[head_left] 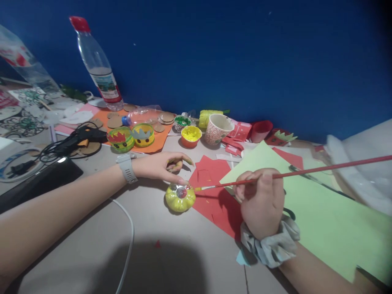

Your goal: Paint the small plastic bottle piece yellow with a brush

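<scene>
A yellow-painted bottle bottom (180, 203) with rounded lobes sits on the table, a shiny clear patch at its centre. The thumb of my left hand (167, 167) rests at its far edge; the other fingers are apart from it, partly curled, with yellow paint on them. My right hand (261, 200) grips a long red paintbrush (315, 168) between thumb and fingers. The brush's yellow tip is at the right side of the bottle bottom. Red paper (211, 200) lies under the brush. Beyond my hands stands a cup of yellow paint (191, 136).
Behind are a cup of green paint (182, 121), a patterned paper cup (217, 130), two decorated bowls (121, 139) and an upright bottle (104, 75). Light green paper (324, 216) covers the right side. A white cable (132, 232) crosses the front; a glue gun (87, 134) lies left.
</scene>
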`<action>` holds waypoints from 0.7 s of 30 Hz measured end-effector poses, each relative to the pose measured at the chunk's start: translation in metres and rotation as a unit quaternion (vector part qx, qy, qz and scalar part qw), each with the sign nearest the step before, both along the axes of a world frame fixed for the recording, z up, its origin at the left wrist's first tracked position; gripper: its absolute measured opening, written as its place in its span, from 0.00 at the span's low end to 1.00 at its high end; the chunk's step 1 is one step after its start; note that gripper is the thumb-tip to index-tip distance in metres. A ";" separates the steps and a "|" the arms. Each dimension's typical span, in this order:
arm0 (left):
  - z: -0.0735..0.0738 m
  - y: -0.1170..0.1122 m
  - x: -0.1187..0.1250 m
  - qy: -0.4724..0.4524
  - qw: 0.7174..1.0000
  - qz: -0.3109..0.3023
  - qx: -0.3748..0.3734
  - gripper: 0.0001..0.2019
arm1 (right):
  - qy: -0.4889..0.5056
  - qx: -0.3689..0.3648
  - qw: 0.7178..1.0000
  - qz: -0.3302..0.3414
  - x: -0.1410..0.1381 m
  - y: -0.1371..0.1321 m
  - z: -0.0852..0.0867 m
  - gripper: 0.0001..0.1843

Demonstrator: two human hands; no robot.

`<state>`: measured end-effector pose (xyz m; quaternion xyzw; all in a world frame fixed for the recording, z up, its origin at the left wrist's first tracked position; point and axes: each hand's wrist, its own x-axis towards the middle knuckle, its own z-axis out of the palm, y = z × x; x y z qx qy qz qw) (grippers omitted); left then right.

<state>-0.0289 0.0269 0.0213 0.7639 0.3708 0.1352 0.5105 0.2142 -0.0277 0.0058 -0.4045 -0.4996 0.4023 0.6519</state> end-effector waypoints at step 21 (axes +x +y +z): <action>-0.002 0.000 -0.001 -0.010 1.000 -0.001 -0.006 0.28 | -0.006 -0.008 1.000 0.009 0.004 0.004 0.000 0.11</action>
